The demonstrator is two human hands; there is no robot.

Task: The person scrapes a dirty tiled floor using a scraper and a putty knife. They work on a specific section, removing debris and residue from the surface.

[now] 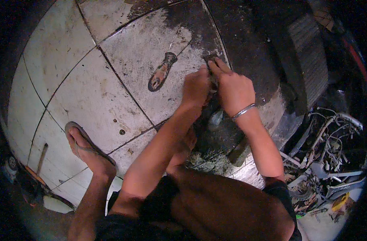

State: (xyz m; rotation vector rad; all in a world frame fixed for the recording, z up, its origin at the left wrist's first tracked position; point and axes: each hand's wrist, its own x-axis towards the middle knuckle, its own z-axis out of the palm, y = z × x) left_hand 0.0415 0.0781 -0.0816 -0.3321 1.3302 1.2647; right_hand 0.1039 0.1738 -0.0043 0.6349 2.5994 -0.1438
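Observation:
My left hand (197,87) is curled and slightly blurred, low over the stained floor tile. Close beside it, my right hand (236,87) lays its extended fingers on a small dark object (210,57), whose kind I cannot make out. The right palm and thumb are hidden, as is whatever lies inside the left fist. A chain bracelet (243,111) circles my right wrist. Left of the hands lies a putty knife on the tile, its worn handle (161,73) towards me and its blade (179,45) pointing away.
Dark, wet-looking grime (246,45) covers the floor to the right. A ribbed dark block (307,57) stands beyond it. Tangled metal parts and cables (325,150) pile up at right. My sandalled foot (88,147) is at left, near a thin rod (42,159).

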